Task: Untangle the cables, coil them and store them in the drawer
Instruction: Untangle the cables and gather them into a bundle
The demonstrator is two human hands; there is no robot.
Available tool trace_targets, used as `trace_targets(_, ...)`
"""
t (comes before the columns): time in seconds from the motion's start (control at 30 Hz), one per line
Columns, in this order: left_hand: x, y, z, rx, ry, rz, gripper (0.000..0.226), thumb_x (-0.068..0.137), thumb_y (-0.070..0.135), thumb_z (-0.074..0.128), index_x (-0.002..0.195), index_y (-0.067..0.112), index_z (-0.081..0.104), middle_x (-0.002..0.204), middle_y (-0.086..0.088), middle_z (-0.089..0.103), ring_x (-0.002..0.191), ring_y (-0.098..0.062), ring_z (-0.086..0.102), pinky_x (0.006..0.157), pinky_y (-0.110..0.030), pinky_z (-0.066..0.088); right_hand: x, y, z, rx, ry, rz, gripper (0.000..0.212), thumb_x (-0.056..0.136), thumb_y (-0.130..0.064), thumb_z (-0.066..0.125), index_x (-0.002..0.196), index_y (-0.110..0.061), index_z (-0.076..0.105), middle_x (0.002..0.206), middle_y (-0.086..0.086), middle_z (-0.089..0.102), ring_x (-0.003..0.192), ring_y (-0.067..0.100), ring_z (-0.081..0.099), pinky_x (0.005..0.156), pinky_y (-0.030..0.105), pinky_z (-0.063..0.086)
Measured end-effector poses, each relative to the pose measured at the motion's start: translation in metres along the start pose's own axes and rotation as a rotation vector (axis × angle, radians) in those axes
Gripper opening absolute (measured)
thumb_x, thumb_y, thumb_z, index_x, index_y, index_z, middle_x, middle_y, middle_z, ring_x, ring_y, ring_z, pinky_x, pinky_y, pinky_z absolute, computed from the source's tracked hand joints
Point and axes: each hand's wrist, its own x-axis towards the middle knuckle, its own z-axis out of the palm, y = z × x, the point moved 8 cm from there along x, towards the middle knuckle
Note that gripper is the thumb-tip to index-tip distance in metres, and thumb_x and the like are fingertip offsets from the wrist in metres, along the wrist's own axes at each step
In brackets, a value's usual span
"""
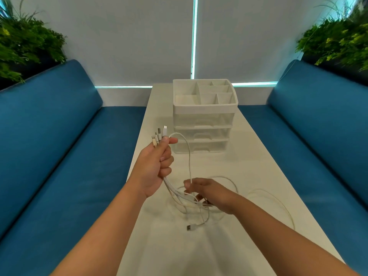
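Blue benches [59, 156] flank a long white table [268, 176] on both sides, with green plants [25, 42] behind the backrests at the far corners.

At the table's far end, toward its right edge, stands a white drawer unit [203, 128]. Its top tray [205, 94] is divided into several open compartments; no contents are visible in them. Three translucent drawers [201, 145] sit below, all pushed in; contents cannot be determined through the fronts.

Left hand [157, 168]: raised above the table's middle, fingers curled into a closed grip around a bundle of white cables [189, 156]. Several plug ends [159, 135] stand up out of the fist, side by side. One cable arcs out from the thumb and index finger and drops toward the other hand.

Right hand [207, 193]: lower, near the table surface, fingers loosely curled among the cable loops. Thumb and fingertips appear to pinch the strand descending from the left hand; the exact contact is blurred.

The remaining cable lengths lie in tangled loops on the table around and under the right hand, spreading toward the right edge. One USB plug [190, 227] lies loose nearer the table's near end.
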Motion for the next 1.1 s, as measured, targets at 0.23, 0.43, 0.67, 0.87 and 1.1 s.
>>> trace_targets(0.23, 0.002, -0.009, -0.038, 0.238, 0.166, -0.025, 0.029, 0.103, 0.035, 0.044, 0.108, 0.014, 0.063, 0.059, 0.006, 0.03, 0.049, -0.007, 0.022, 0.044, -0.02, 0.021, 0.009, -0.023, -0.057, 0.357, 0.352, -0.118, 0.026, 0.097, -0.031, 0.052, 0.087, -0.015, 0.071, 0.096, -0.001, 0.07, 0.092, 0.016, 0.062, 0.083, 0.031, 0.047)
trace_targets(0.43, 0.002, -0.019, -0.053, 0.126, 0.333, 0.021, 0.025, 0.104, 0.031, 0.043, 0.098, 0.013, 0.059, 0.061, 0.005, 0.03, 0.049, -0.007, 0.024, 0.044, -0.021, 0.024, -0.005, -0.059, -0.066, 0.489, 0.363, -0.197, 0.029, 0.097, -0.027, 0.052, 0.102, -0.006, 0.071, 0.093, 0.007, 0.068, 0.078, 0.019, 0.065, 0.079, 0.036, 0.057)
trace_targets(0.67, 0.003, 0.004, -0.056, -0.008, 0.348, 0.148, 0.027, 0.105, 0.031, 0.041, 0.087, 0.014, 0.052, 0.056, 0.006, 0.032, 0.047, -0.007, 0.029, 0.045, -0.021, 0.031, -0.019, -0.076, -0.074, 0.278, 0.345, -0.271, 0.026, 0.095, -0.035, 0.055, 0.1, -0.018, 0.075, 0.083, -0.005, 0.066, 0.059, 0.009, 0.037, 0.05, 0.02, 0.031)
trace_targets(0.87, 0.001, -0.004, -0.051, 0.011, 0.275, 0.136, 0.028, 0.104, 0.029, 0.042, 0.108, 0.01, 0.062, 0.062, -0.002, 0.056, 0.058, -0.014, 0.059, 0.055, -0.026, 0.055, -0.021, -0.058, -0.075, 0.271, 0.353, -0.232, 0.025, 0.093, -0.033, 0.058, 0.098, -0.015, 0.075, 0.082, -0.004, 0.069, 0.059, 0.01, 0.038, 0.052, 0.022, 0.032)
trace_targets(1.1, -0.003, -0.022, -0.047, -0.078, 0.204, 0.016, 0.033, 0.103, 0.033, 0.042, 0.114, 0.009, 0.061, 0.096, -0.015, 0.074, 0.094, -0.031, 0.072, 0.083, -0.046, 0.058, -0.017, -0.04, -0.087, 0.213, 0.574, -0.24, 0.027, 0.096, -0.025, 0.056, 0.094, -0.003, 0.072, 0.073, -0.001, 0.072, 0.047, 0.006, 0.038, 0.044, 0.016, 0.032)
